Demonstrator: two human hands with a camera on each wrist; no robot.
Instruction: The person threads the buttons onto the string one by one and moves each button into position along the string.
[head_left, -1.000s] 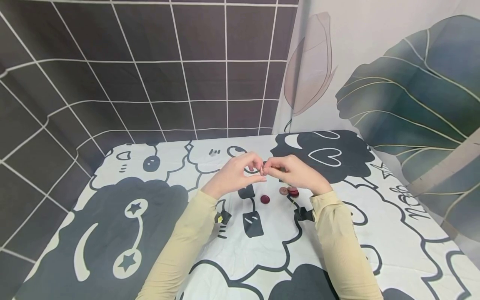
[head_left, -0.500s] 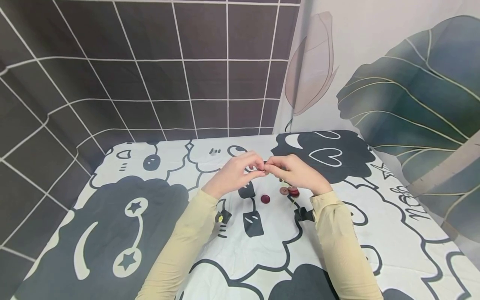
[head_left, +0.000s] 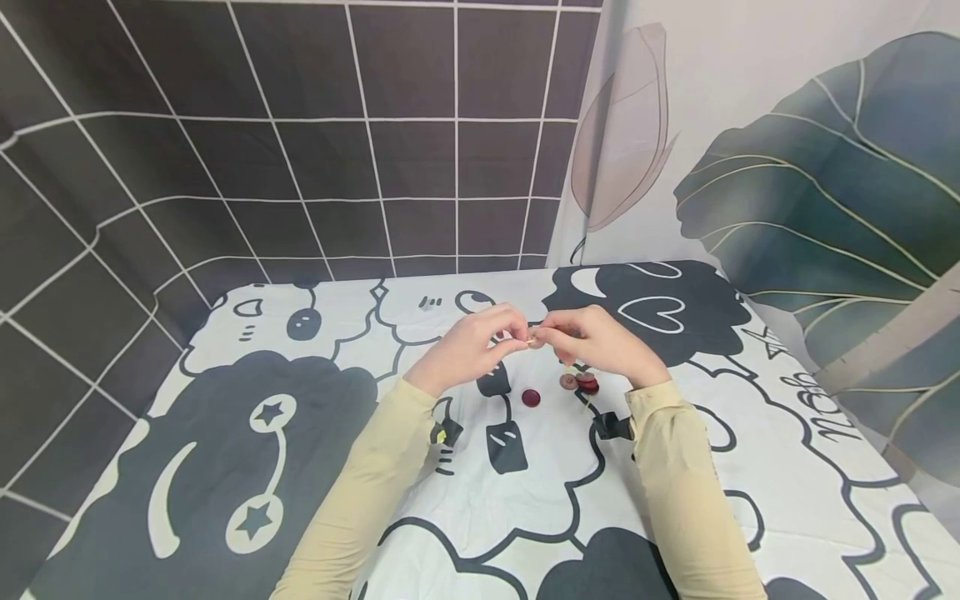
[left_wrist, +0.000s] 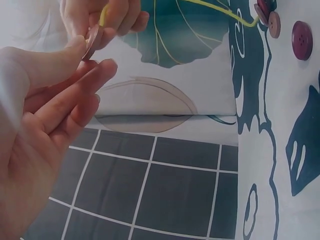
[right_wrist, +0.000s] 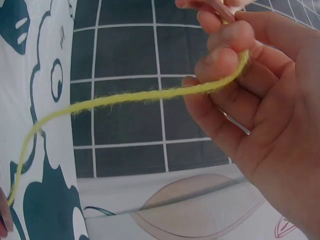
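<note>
My left hand (head_left: 472, 348) pinches a pinkish-brown button (left_wrist: 92, 42) by its edge between thumb and fingers, raised above the cloth. Right against it, my right hand (head_left: 600, 345) has its fingers curled round a yellow yarn (right_wrist: 145, 95). A short bit of yarn shows at the button's face in the left wrist view. From the right fingers the yarn runs down to a small group of buttons on the cloth, dark red ones (head_left: 588, 384) and a pinkish-brown one (head_left: 567, 382). The right fingertips partly hide the raised button.
A single dark red button (head_left: 531, 398) lies on the patterned black-and-white cloth (head_left: 480, 508), nearer me than the hands. A bit of yellow (head_left: 441, 437) shows beside my left sleeve. Behind stands a dark grid-patterned curtain (head_left: 412, 158), with a leaf-print one at right.
The fingertips met over the button half a second ago and hid it; now it shows between them, with yellow yarn at it. My right hand has shifted slightly right.
</note>
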